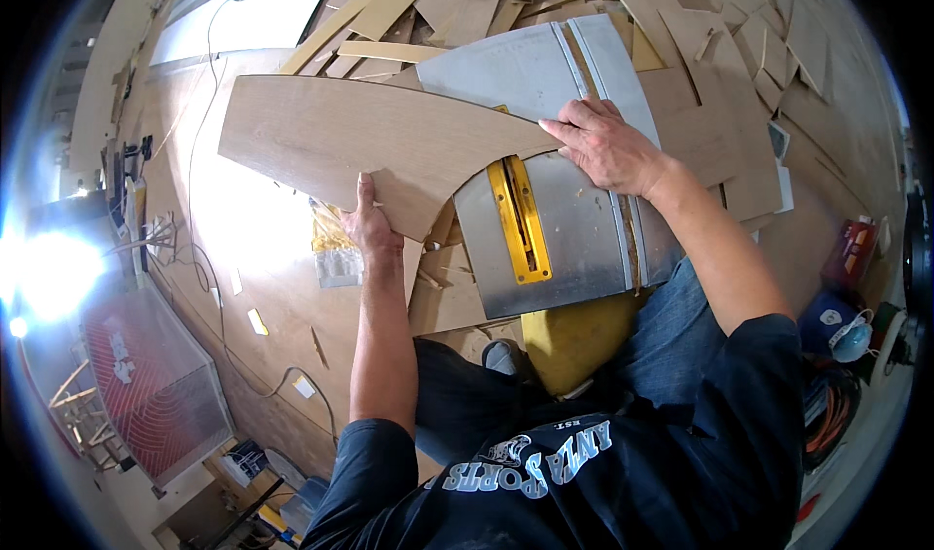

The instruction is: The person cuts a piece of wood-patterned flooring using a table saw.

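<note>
A flat wood-grain board (350, 127) with a curved, notched edge lies partly over the metal table of a table saw (593, 239) and reaches out past it to the left. My left hand (373, 227) grips the board's near edge, thumb on top and fingers hidden below. At the board's narrow right tip, my right hand (611, 149) holds on with its index finger stretched along the end and other fingers curled. A yellow throat plate (520, 219) with a long slot is set in the saw's top, just below the board's curved cutout. Any blade is hard to make out.
Wooden offcuts (467, 5) lie heaped beyond the saw, and larger panels (700, 112) lie to its right. A black cord (192, 190) winds over the floor at left, near a bright lamp (60, 276). Below the saw shows a yellow base (574, 341) between my legs.
</note>
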Available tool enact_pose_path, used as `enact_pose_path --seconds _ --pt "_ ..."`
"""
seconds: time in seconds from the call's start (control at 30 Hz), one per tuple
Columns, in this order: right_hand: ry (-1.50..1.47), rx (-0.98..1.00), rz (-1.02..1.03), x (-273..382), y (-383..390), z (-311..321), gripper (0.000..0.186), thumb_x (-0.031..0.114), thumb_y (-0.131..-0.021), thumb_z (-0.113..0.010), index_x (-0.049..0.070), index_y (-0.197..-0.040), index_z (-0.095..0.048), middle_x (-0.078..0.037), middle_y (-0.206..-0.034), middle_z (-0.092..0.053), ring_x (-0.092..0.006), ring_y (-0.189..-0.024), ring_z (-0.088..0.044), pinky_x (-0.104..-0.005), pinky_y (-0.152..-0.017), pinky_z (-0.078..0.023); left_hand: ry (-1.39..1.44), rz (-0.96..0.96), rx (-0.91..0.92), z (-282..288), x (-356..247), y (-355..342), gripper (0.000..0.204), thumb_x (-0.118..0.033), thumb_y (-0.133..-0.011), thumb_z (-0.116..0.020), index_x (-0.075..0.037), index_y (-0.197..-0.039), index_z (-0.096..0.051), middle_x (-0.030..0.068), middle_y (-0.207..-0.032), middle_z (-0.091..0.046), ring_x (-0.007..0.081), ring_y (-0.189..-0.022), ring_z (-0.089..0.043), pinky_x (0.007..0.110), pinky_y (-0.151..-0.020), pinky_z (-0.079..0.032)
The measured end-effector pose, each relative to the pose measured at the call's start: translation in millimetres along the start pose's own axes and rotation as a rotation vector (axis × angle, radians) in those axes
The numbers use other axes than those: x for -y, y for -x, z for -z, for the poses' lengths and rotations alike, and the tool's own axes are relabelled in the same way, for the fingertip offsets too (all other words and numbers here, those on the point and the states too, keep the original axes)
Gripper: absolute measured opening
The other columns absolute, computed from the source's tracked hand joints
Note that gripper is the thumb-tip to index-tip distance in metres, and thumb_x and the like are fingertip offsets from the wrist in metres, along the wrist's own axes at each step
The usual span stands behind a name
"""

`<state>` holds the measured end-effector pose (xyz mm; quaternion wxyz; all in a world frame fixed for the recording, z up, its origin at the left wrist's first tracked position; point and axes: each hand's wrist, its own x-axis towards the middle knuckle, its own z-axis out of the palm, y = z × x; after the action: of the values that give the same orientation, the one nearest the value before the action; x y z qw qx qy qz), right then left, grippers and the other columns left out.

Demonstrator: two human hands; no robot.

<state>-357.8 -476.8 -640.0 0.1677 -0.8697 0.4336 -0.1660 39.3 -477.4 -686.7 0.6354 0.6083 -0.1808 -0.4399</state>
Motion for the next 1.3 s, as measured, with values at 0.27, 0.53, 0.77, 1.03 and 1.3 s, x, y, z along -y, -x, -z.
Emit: enact_pose_path --seconds 0.27,0.53,0.77,1.03,1.3 --pt "-0.041 -0.067 -0.001 -7 4 -3 0.045 0.010 -0.095 -0.070 0.002 -0.139 -0.066 -0.007 -0.119 -0.057 -0.0266 -0.120 -0.056 -0.0437 -0.112 -0.043 -0.001 0.040 0.004 0 6 -6 0.067 -0.013 -0.098 -0.079 -0.001 -0.153 -0.041 0.0161 -0.137 -0.061 0.0291 -0.119 -0.066 0.042 -0.092 -0.064" --pt "0.002 -0.025 -0.012 -4 3 -1 0.042 0.013 -0.100 -0.066 0.004 -0.141 -0.066 -0.006 -0.122 -0.057 -0.0258 -0.123 -0.055 -0.0442 -0.112 -0.045 0.029 -0.003 0.039 4 10 -11 0.070 -0.015 -0.096 -0.082 0.000 -0.152 -0.042 0.0176 -0.135 -0.062 0.0297 -0.116 -0.068 0.042 -0.092 -0.065" --pt "0.013 -0.007 -0.003 2 1 2 0.040 0.016 -0.102 -0.065 0.004 -0.141 -0.066 -0.006 -0.124 -0.059 -0.0256 -0.125 -0.055 -0.0439 -0.115 -0.045 -0.037 0.037 -0.079 -8 -1 2 0.080 -0.017 -0.095 -0.083 0.002 -0.155 -0.032 0.0205 -0.135 -0.061 0.0309 -0.113 -0.069 0.044 -0.087 -0.068" --pt "0.010 0.003 0.009 6 -4 -3 0.042 0.018 -0.104 -0.063 0.004 -0.143 -0.064 -0.006 -0.125 -0.059 -0.0248 -0.127 -0.055 -0.0438 -0.117 -0.043 0.040 -0.054 0.063 14 6 -16 0.075 -0.015 -0.096 -0.082 0.001 -0.154 -0.037 0.0173 -0.133 -0.062 0.0291 -0.109 -0.070 0.044 -0.086 -0.068" --pt "-0.013 0.005 -0.001 9 -7 -7 0.042 0.018 -0.104 -0.062 0.004 -0.143 -0.064 -0.006 -0.125 -0.059 -0.0254 -0.124 -0.055 -0.0428 -0.115 -0.043 -0.002 0.033 -0.007 5 -8 -5 0.073 -0.012 -0.095 -0.082 0.001 -0.153 -0.039 0.0163 -0.129 -0.064 0.0288 -0.109 -0.070 0.043 -0.084 -0.069"
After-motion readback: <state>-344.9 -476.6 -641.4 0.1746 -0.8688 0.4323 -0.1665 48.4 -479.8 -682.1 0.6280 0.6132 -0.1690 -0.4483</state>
